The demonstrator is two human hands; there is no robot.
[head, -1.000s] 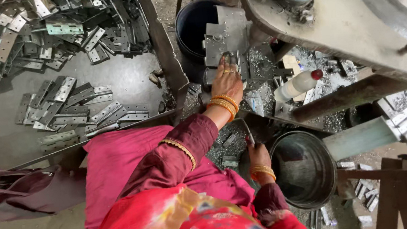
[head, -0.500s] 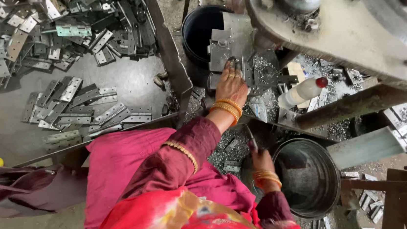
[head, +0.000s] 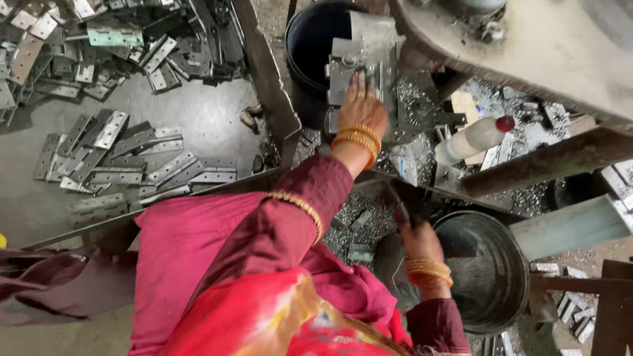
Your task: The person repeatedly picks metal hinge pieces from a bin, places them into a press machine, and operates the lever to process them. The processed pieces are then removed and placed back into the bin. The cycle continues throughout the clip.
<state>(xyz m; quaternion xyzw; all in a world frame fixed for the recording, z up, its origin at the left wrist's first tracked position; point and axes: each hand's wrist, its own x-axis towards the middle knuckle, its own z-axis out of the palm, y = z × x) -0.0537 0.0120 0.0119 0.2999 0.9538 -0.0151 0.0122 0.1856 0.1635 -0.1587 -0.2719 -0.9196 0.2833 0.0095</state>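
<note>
My left hand (head: 360, 109), with gold bangles at the wrist, reaches forward onto the bed of a grey press machine (head: 548, 35). Its fingers lie on a flat metal hinge plate (head: 352, 64) at the die block. Lower down, my right hand (head: 417, 239), also in bangles, is closed round a thin dark tool (head: 396, 203) just beside a dark metal bucket (head: 492, 269). Small metal scraps (head: 417, 104) cover the bed around both hands.
A grey tray (head: 212, 118) on the left holds several loose hinge plates (head: 140, 167) and a heap at its far side. A black bucket (head: 312, 45) stands behind the die. A white bottle with a red cap (head: 473, 140) lies on the bed.
My left hand has reached a little farther onto the die block. The right hand stays by the metal bucket.
</note>
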